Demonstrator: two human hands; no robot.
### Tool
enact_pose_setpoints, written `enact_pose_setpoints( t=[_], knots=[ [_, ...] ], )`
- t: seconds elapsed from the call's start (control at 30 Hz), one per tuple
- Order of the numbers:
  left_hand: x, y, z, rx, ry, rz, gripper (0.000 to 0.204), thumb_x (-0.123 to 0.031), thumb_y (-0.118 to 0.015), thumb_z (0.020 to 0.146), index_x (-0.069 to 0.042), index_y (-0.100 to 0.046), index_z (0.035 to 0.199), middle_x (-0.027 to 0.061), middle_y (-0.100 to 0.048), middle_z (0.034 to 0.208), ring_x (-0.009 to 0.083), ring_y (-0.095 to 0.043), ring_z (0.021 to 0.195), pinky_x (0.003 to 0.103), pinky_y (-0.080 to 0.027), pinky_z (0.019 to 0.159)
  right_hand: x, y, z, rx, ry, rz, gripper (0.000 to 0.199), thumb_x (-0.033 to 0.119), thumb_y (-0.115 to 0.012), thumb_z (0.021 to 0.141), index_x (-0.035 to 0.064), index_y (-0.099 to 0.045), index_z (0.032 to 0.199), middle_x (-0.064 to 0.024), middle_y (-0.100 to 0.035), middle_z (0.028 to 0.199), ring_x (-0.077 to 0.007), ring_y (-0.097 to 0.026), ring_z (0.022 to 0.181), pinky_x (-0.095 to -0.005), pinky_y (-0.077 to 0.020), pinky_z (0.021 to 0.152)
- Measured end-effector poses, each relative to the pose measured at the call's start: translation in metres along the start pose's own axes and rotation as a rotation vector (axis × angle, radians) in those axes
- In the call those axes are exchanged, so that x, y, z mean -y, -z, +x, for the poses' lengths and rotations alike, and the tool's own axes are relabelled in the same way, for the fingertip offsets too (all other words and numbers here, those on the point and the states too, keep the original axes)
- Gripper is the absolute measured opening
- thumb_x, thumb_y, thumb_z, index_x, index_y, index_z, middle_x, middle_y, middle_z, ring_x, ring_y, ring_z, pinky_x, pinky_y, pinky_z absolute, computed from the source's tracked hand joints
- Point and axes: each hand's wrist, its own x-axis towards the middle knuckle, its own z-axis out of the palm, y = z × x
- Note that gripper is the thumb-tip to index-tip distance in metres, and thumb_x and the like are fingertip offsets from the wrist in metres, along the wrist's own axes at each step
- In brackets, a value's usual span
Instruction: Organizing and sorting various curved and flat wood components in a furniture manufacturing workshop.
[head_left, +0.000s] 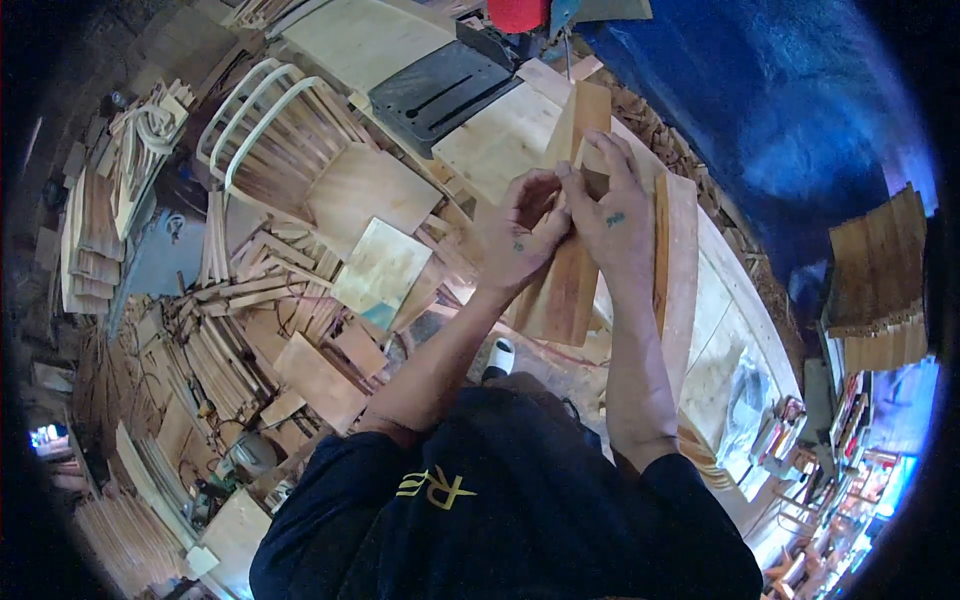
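Note:
Both hands are at a pale wooden board (565, 300), long and tapering toward its far end, which points away from me near the middle of the view. My left hand (525, 225) is closed at the board's left side, its fingers curled toward the thumb. My right hand (612, 195) bends over the right side, fingers closed on the wood and thumb close to the left hand's fingertips. The fingers' undersides are hidden. Beyond the far end stand a thin upright metal part (569, 55) and a red machine part (517, 12).
A pale wooden worktop (735, 320) curves along my right, bearing a long curved timber piece (680, 260). A slotted dark metal plate (440, 95) lies ahead left. Wooden chair frames (290, 130) and stacked offcuts (230, 350) crowd the left. A blue sheet (740, 130) hangs far right.

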Motion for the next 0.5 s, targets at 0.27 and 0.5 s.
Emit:
enact_pose_setpoints(
  t=[0.27,0.5],
  knots=[
    [0.023,0.034,-0.025,-0.036,0.355,0.146,0.033,-0.020,-0.063,0.097,0.000,-0.059,0.123,0.0078,-0.064,0.115,0.0164,-0.060,0.108,0.031,-0.047,0.096,-0.005,0.001,-0.002,-0.076,-0.035,-0.036,0.041,0.013,-0.067,0.087,0.0035,-0.056,0.126,-0.0209,-0.056,0.124,-0.0383,-0.060,0.110,-0.0434,-0.0509,0.092],
    [0.094,0.093,-0.121,-0.135,0.760,0.098,0.031,-0.037,-0.065,0.095,-0.009,-0.063,0.109,0.0002,-0.060,0.089,0.0090,-0.056,0.077,0.023,-0.044,0.068,-0.013,-0.006,-0.001,-0.103,-0.115,0.073,0.042,0.012,-0.068,0.086,0.0062,-0.057,0.126,-0.0244,-0.059,0.120,-0.0374,-0.069,0.091,-0.0439,-0.0563,0.080]
  ],
)
